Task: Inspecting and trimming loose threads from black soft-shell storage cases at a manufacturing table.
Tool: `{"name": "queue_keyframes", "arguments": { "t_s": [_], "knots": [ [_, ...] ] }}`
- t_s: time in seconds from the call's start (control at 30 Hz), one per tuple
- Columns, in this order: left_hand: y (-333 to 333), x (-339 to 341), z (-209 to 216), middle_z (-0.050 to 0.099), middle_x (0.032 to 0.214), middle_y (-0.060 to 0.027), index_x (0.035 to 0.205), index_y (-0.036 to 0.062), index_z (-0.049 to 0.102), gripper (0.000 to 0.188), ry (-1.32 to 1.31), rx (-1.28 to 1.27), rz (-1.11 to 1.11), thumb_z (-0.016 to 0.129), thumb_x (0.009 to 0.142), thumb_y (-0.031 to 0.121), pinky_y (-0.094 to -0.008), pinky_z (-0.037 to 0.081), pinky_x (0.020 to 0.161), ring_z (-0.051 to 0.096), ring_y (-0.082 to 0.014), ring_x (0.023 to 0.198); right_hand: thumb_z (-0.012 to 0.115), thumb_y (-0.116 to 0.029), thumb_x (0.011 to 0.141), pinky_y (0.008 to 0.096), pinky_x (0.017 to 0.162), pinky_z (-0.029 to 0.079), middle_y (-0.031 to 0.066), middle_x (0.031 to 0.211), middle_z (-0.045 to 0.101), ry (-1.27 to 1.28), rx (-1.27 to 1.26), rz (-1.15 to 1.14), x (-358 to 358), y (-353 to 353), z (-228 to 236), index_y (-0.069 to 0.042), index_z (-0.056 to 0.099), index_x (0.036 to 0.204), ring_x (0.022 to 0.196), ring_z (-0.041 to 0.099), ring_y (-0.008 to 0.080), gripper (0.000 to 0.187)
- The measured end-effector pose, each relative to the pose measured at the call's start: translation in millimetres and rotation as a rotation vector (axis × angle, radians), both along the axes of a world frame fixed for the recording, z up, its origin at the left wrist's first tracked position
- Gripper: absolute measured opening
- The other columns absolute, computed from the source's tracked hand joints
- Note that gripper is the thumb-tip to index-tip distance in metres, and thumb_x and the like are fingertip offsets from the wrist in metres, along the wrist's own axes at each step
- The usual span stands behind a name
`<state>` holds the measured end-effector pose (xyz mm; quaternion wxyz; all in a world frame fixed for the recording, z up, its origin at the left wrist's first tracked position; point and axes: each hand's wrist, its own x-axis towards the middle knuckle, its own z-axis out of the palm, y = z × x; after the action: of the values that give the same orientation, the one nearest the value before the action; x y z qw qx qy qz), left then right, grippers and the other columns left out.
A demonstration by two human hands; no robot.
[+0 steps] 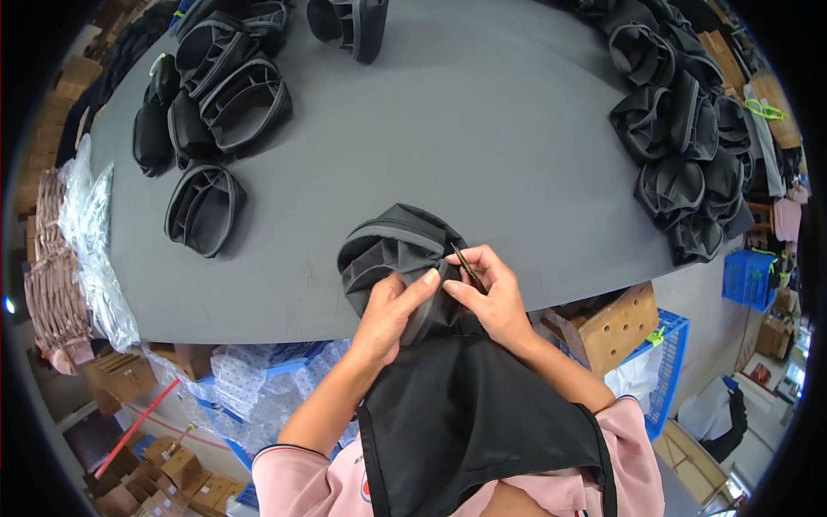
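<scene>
A black fabric pouch with a grey-edged opening and inner folds sits at the table's near edge, right in front of me. My left hand is closed on its near side, thumb pressed on the fabric by the rim. In my right hand is a slim, dark, pointed tool, perhaps tweezers or thread snips, held between thumb and fingers. Its tip points up and left, beside the pouch's right rim. My right fingertips are close against the fabric; whether they also grip it is hard to tell.
Similar black pouches lie in a group at the far left, with a single pouch nearer me. Another pile lines the right edge. Clear plastic bags hang at the left edge. Below are a cardboard box and blue crate.
</scene>
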<state>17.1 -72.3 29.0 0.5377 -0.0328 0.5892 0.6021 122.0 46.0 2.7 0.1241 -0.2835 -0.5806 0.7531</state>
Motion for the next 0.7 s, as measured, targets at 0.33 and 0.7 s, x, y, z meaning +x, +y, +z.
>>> {"name": "queue_keyframes", "arguments": {
  "t_s": [0.33, 0.7],
  "knots": [
    [-4, 21, -5, 0.062, 0.091, -0.0038, 0.101, -0.0048, 0.060, 0.023, -0.015, 0.056, -0.045, 0.055, 0.091, 0.016, -0.0247, 0.045, 0.071, 0.054, -0.0089, 0.079, 0.066, -0.007, 0.074, 0.0281, 0.073, 0.041, 0.0044, 0.089, 0.052, -0.257, 0.565, 0.024, 46, 18, 25, -0.006, 0.059, 0.095, 0.077, 0.054, 0.0177, 0.022],
    [-2, 17, 5, 0.062, 0.087, -0.0050, 0.094, -0.0063, 0.062, 0.022, -0.088, 0.057, 0.045, 0.056, 0.090, 0.015, -0.0244, 0.046, 0.071, 0.056, -0.0088, 0.079, 0.065, -0.002, 0.075, 0.0244, 0.069, 0.044, 0.0062, 0.086, 0.048, -0.057, 0.401, 0.166, 40, 23, 13, 0.001, 0.060, 0.095, 0.076, 0.051, 0.0121, 0.021]
  ]
}}
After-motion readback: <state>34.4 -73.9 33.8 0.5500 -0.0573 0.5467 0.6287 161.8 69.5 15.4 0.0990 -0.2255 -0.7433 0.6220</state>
